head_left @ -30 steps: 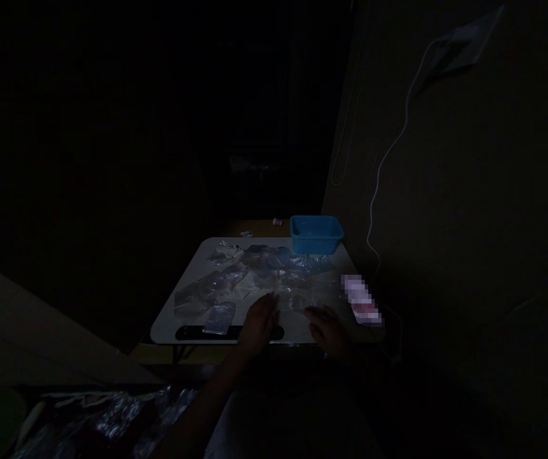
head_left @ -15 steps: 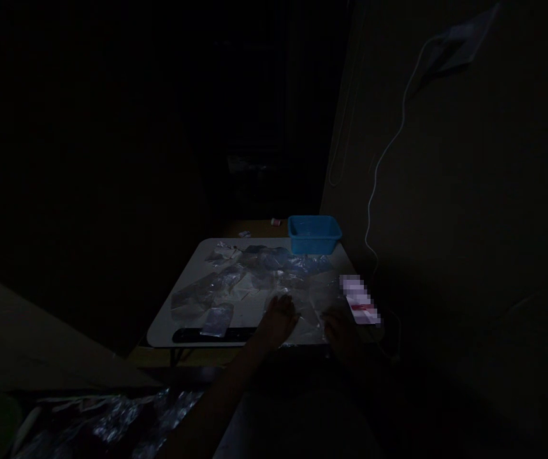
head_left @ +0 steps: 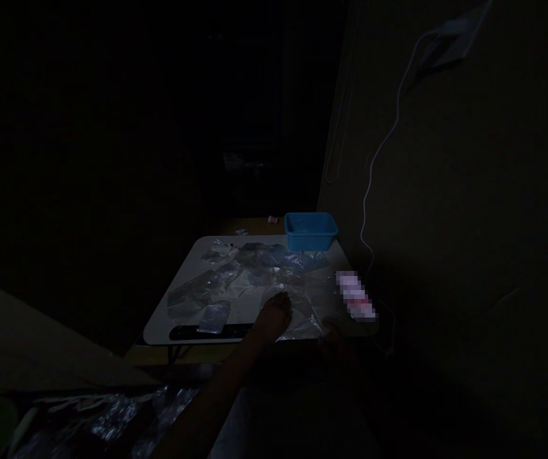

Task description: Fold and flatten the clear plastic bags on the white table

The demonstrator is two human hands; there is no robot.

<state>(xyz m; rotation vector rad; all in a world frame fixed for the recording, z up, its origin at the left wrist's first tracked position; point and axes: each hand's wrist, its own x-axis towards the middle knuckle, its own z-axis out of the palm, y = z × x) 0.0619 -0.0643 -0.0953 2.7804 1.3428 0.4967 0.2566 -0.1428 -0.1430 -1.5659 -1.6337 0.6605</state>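
In dim light, a clear plastic bag (head_left: 305, 315) lies at the front of the white folding table (head_left: 159, 322). My left hand (head_left: 275, 317) rests on its left part, fingers stretched forward over the plastic. At the bag's near right corner, my right hand (head_left: 336, 344) has its fingers closed on the edge, where the plastic is drawn into creases; this hand is very dark. More crumpled clear plastic (head_left: 202, 290) spreads across the left and back of the table. A small folded plastic packet (head_left: 214, 317) lies over the black slot near the front edge.
A blue basin (head_left: 311, 233) stands at the table's back right corner. A lit phone (head_left: 355, 296), blurred out, lies on the right side. Its white cable (head_left: 372, 162) runs up the wall. Shiny plastic (head_left: 116, 414) fills the lower left, below the table.
My right hand has moved down towards the table's front edge, pulling the bag's corner taut. My left hand stays on the bag. The view has shifted slightly.
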